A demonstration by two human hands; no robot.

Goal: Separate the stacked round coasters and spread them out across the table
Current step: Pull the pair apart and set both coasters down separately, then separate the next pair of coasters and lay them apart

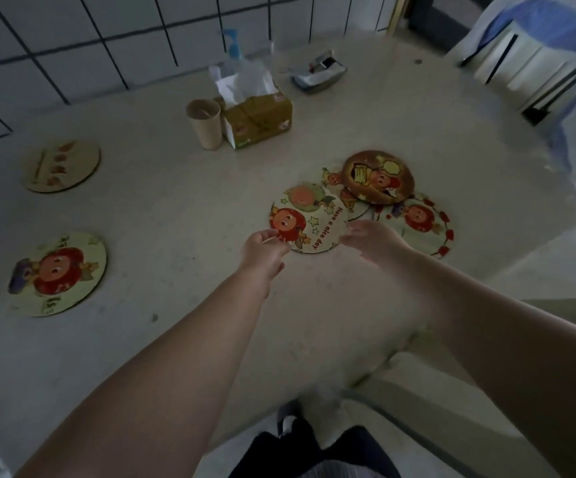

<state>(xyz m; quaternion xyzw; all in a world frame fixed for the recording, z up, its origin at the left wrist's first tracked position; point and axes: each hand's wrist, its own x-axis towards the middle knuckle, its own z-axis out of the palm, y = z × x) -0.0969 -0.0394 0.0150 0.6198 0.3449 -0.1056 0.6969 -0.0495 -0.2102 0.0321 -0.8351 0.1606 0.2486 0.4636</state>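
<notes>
Left hand (262,250) pinches near edge of "Have a nice day" coaster (309,219), tabletop (183,208) centre. Right hand (371,241), blurred, fingers loose, holds nothing, at coaster's 4 o'clock. Overlapping coaster pile (383,191) at 2 o'clock; two coasters lie apart at 9 o'clock.

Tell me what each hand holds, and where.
Left hand pinches the "Have a nice day" coaster at its near edge. Right hand is open, holding nothing.

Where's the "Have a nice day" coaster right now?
Head view, centre: the "Have a nice day" coaster overlaps the pile's left edge, pinched by the left hand.
</notes>
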